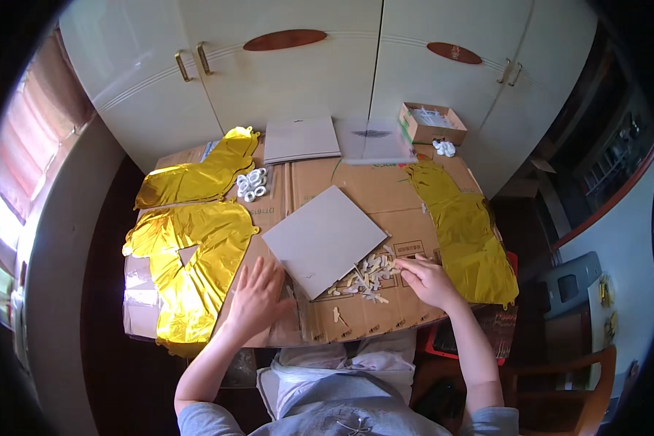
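Left hand (259, 296) loosely spread, seemingly empty, at the grey card's (325, 240) eight o'clock, right hand (427, 282) half-closed, grip unclear, best finger the small pieces (374, 275) at four o'clock lightly, singly.

Cream cabinets (291, 83) (brass-handled) span the frame's top; daylit pink curtains (40, 120) hang upper left; a wooden chair (604, 359) stands lower right.

White wardrobe (298, 83), rear, fitted with brass handles (203, 58) and brown oval plaques (285, 40). Pink curtain (42, 127): left. Wooden chair (604, 360): lower right.
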The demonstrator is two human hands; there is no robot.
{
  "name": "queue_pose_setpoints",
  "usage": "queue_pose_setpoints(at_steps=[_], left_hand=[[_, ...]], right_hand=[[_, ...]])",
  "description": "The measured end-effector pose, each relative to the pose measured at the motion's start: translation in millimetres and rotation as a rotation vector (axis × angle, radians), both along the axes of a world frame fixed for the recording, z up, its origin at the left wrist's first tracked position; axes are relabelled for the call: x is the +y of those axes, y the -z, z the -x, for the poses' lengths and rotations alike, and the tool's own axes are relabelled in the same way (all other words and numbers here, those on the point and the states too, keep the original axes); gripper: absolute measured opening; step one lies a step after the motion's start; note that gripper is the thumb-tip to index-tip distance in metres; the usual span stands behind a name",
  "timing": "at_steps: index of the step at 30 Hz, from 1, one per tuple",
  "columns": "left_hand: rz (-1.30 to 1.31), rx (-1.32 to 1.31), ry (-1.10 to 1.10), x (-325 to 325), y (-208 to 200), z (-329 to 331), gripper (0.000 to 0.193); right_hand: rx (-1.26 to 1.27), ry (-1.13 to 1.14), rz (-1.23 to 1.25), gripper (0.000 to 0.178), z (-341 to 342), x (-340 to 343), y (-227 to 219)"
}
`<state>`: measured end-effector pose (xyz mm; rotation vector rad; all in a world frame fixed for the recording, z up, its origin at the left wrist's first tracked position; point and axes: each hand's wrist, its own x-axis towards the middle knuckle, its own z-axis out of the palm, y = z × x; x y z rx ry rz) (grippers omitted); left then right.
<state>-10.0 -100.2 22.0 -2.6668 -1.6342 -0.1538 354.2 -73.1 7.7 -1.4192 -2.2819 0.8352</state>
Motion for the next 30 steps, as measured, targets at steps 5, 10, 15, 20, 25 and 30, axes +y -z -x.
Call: queue_pose_setpoints(at_steps=[5, 10, 15, 20, 25, 30], left_hand=[[0.038, -0.016, -0.037, -42.3, 15.7, -30.2, 0.088], [-0.044, -0.141, -0.052, -74.9, 27.7, -75.2, 0.092], [-0.025, -0.149, -0.109, -77.4, 22.3, -108.7, 0.086], [-0.063, -0.206, -0.184, -61.9, 17.8, -82.4, 0.075], [-0.134, -0.092, -0.517, -45.5, 17.1, 1.8, 0.075], [-0.011, -0.113, -0.372, -70.5, 23.4, 2.5, 0.078]], right_hand=[[-0.014, 0.165, -0.296, 0.045, 15.0, 6.9, 2.9], [-0.141, 0.007, -0.421, 0.049, 38.7, 4.7, 19.6], [-0.167, -0.24, -0.523, 0.044, 97.9, 8.3, 5.4], [-0.138, -0.416, -0.515, 0.043, 130.6, 16.3, 10.9], [-0.233, -0.454, -0.512, 0.046, 96.3, -10.6, 7.8], [-0.279, -0.286, -0.489, 0.045, 49.2, -37.9, 10.0]])
